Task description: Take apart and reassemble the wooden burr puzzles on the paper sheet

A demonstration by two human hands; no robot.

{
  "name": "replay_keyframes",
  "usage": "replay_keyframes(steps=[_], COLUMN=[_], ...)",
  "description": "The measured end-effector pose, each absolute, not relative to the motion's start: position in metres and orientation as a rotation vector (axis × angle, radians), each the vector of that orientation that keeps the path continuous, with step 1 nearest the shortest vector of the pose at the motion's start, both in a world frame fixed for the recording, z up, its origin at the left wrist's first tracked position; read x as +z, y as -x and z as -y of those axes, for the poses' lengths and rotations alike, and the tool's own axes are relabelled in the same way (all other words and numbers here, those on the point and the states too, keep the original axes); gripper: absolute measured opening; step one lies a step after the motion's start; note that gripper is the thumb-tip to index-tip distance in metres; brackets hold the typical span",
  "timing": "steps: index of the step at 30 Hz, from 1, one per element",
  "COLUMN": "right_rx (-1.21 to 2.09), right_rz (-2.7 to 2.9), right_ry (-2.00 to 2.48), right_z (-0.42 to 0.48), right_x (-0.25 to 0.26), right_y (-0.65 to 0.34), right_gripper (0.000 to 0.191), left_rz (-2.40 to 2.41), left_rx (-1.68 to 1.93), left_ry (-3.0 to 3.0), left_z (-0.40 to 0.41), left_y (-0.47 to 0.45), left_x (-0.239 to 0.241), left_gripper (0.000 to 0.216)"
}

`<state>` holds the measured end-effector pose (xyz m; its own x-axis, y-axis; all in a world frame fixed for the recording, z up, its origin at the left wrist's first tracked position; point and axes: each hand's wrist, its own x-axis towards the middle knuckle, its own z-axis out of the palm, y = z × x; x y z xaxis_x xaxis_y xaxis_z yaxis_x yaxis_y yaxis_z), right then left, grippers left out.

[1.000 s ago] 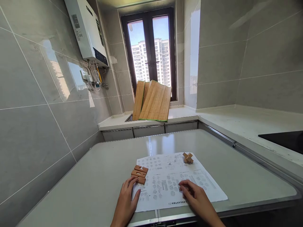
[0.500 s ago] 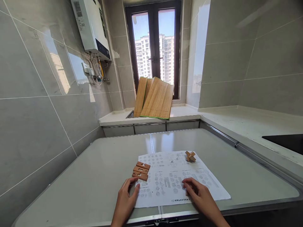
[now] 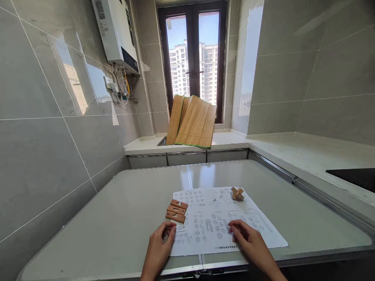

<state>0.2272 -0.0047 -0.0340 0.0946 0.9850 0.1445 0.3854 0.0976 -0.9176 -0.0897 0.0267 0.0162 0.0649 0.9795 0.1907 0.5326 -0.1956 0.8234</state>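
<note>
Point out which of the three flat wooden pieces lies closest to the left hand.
The front piece, just beyond the left hand; the middle piece and the back piece lie farther off, toward the window.

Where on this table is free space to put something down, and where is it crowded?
Free: the table left of the wooden pieces, the far strip beyond the paper, and the part right of it. Crowded: the near edge, where the left hand and right hand touch the paper.
</note>
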Motion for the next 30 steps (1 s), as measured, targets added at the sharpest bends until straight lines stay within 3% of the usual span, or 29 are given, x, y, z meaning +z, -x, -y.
replay_keyframes(steps=[30], right_rx=[0.783], right_rz=[1.451], right_ry=[1.443], right_z=[0.0041], right_x=[-0.0331], right_y=[-0.2275], right_gripper=[0.037], left_rz=[-1.517], left_rx=[1.042], left_ry=[-1.781], left_z=[-0.0285], left_y=[0.0877], left_x=[0.0164], left_gripper=[0.036])
